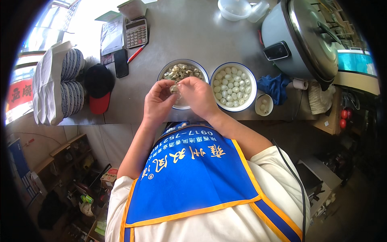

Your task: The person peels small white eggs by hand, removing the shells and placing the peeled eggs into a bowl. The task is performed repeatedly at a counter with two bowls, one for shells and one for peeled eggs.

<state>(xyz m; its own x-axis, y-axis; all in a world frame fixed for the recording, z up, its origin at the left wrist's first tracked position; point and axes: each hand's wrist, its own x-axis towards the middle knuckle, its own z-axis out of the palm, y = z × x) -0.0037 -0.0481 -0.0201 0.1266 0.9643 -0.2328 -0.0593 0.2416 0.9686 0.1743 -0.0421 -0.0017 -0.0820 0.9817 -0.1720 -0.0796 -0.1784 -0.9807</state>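
My left hand (pixel 160 101) grips a speckled quail egg (pixel 173 89) between thumb and fingers. From the other side my right hand (pixel 196 95) touches the same egg with its fingertips. Both hands are over the near part of a blue-rimmed white bowl (pixel 161 70) that holds speckled eggshells (pixel 183 71). Beside it on the right, a second blue-rimmed bowl (pixel 255 86) is filled with peeled white quail eggs (pixel 231 86). A small bowl (pixel 269 112) with a few peeled eggs stands to its right. My hands hide part of the shell bowl's contents.
On the metal table (pixel 181 36) lie a calculator (pixel 136 33), red pen (pixel 136 54), phone (pixel 121 63) and cap (pixel 99 81) at left, near stacked plates (pixel 72 96). A large rice cooker (pixel 290 51), blue cloth (pixel 275 87) and paper roll (pixel 300 84) occupy the right.
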